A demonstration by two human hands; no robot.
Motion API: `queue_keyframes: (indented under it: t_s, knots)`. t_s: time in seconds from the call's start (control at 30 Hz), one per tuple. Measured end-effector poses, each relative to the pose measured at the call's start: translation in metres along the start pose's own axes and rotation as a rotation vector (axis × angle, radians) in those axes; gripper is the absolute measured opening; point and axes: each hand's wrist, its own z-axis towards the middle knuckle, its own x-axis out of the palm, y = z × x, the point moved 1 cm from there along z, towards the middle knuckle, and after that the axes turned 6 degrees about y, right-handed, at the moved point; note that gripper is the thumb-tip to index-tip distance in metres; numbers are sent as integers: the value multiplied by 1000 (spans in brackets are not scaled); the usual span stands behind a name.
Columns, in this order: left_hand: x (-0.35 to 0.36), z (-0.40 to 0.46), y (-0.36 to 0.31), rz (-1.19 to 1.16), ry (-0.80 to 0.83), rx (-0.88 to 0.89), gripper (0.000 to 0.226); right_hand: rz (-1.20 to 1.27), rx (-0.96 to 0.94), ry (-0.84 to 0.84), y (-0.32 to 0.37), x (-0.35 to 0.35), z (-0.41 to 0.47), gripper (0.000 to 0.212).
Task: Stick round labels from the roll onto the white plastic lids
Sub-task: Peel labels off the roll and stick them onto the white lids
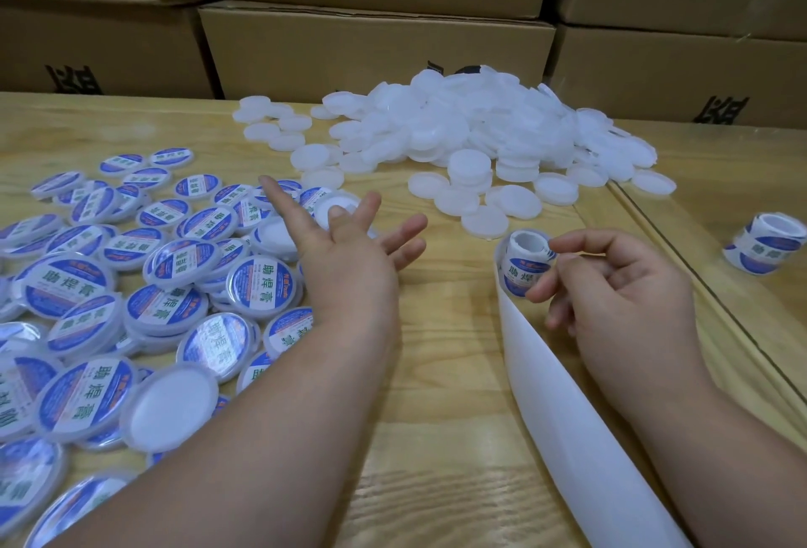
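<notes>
White backing strip (563, 394) trailing, I'd keep the right hand (611, 285) pinching the label roll (524, 263) steady while the spread-fingered left hand (349, 259) grabs a blank lid (515, 200).

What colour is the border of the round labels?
Blue, around a white centre; the labelled lids show it in the head view.

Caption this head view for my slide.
Right hand pinches blue label roll; left hand spread by labelled white plastic lids.

I count two label rolls: one (526, 261) in my right grip (611, 285), another (766, 244) farther right of it. Left of that roll, labelled lids (183, 259) number several dozen; beyond it, the blank-lid heap (471, 132) is too many to count.
</notes>
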Motion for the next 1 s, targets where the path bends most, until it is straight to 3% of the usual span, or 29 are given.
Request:
queue_keyframes:
  t_s: [0.17, 0.3, 0.57, 0.77, 0.9, 1.0]
  knots:
    - [2, 0, -2, 13, 0, 0, 71, 3, 0, 4, 0, 1, 0, 26]
    - [1, 0, -2, 82, 28, -46, 85, -8, -5, 3, -1, 0, 1, 25]
    - [0, 1, 1, 185, 29, -111, 83, -25, -16, -1, -2, 0, 1, 22]
    - [3, -4, 13, 696, 308, -60, 54, -28, -25, -10, -3, 0, 1, 23]
    - [13, -11, 23, 1006, 567, 55, 52, -25, -34, -10, -3, 0, 2, 23]
    - [18, -8, 30, 1245, 646, 152, 57, -27, -35, -14, -5, -1, 4, 24]
